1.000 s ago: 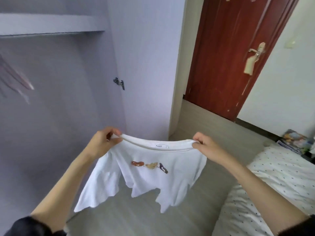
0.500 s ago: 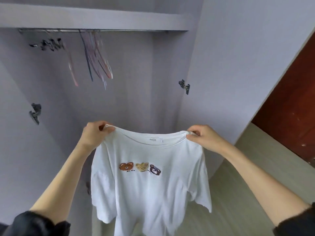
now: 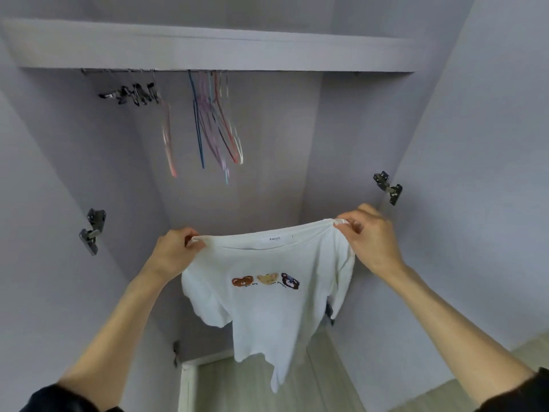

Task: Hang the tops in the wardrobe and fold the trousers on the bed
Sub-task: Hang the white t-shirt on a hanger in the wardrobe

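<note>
A white T-shirt (image 3: pixel 267 316) with three small bear faces printed on the chest hangs in the air in front of the open wardrobe. My left hand (image 3: pixel 173 252) pinches its left shoulder at the collar. My right hand (image 3: pixel 371 234) pinches the right shoulder, slightly higher. The collar stretches between both hands with the label facing me. Above, several thin coloured hangers (image 3: pixel 215 129) hang empty on the wardrobe rail (image 3: pixel 124 71), under a shelf (image 3: pixel 208 50).
Black clip hangers (image 3: pixel 130 93) sit at the left end of the rail. Both lilac wardrobe doors stand open, with a hinge on the left door (image 3: pixel 93 230) and a hinge on the right door (image 3: pixel 389 187). Pale wood floor (image 3: pixel 237 388) shows below.
My view swung left and up from the red door and bed to the wardrobe inside. Both hands kept their hold and lifted the shirt, which now hangs straight.
</note>
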The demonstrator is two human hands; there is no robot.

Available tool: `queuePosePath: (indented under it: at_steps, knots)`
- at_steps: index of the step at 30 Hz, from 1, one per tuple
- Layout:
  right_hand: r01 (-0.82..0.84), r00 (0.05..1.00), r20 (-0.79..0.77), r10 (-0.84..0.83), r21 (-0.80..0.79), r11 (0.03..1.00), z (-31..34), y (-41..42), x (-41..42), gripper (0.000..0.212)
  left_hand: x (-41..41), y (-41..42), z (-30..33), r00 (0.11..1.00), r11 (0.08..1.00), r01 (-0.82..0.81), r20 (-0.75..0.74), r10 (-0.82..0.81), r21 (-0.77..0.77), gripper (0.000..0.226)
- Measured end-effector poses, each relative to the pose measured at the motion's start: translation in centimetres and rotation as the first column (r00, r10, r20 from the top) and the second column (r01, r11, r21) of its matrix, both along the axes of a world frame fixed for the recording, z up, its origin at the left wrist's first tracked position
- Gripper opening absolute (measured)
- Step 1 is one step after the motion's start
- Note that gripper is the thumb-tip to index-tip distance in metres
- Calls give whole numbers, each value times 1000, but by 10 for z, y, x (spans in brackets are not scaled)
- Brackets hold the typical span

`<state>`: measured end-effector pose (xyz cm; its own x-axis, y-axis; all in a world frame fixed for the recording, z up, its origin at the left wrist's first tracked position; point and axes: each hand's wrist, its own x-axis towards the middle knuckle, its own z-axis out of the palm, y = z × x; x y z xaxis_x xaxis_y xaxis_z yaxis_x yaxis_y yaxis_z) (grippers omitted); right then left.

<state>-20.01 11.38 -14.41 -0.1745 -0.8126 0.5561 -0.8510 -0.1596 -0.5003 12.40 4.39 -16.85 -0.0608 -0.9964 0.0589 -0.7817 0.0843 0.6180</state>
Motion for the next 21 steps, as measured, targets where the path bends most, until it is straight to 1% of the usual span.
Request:
queuePosePath:
  at_steps: [2, 3, 6, 8, 10, 12, 14, 16, 17, 18, 20, 21]
  knots:
    - [-22, 1000, -23, 21, -23, 999, -2, -24, 2, 5, 2, -15, -4, 999, 999, -43, -1, 43, 22, 14]
    - [-38, 998, -42, 38, -8, 999, -3, -37, 1, 5, 1, -21, -6, 998, 997, -58, -3, 59, 49, 15]
    - [-82, 993, -70, 93, 140, 987, -7, -78, -9, 5, -3, -41, -12, 996, 986, -81, -33, 86, 147, 20]
    - [-102, 992, -56, 115, 195, 976, -12, -111, -19, 7, -9, -62, -15, 988, 977, -121, -74, 135, 176, 22]
    - [-133, 989, -30, 146, 262, 956, -14, -138, -25, 10, -14, -79, -15, 965, 967, -177, -160, 207, 182, 23]
    - [-195, 975, -28, 219, 359, 913, -16, -166, -32, 16, -21, -96, -14, 893, 946, -234, -336, 301, 226, 22]
    - [-237, 956, -48, 288, 448, 862, -21, -188, -38, 24, -29, -109, -11, 776, 917, -266, -499, 386, 296, 17]
    - [-261, 938, -63, 342, 522, 812, -30, -210, -42, 28, -37, -120, -7, 657, 898, -268, -616, 435, 349, 11]
    - [-273, 932, -47, 359, 559, 783, -33, -219, -43, 27, -39, -123, -5, 627, 900, -255, -648, 433, 354, 9]
    - [-302, 923, -15, 386, 594, 746, -36, -230, -44, 26, -42, -126, -2, 618, 905, -243, -663, 422, 349, 9]
    - [-380, 896, 77, 438, 645, 663, -37, -249, -40, 21, -44, -130, 5, 625, 920, -223, -677, 389, 322, 10]
    - [-424, 879, 125, 460, 648, 633, -37, -260, -34, 14, -44, -132, 9, 626, 927, -215, -686, 372, 307, 10]
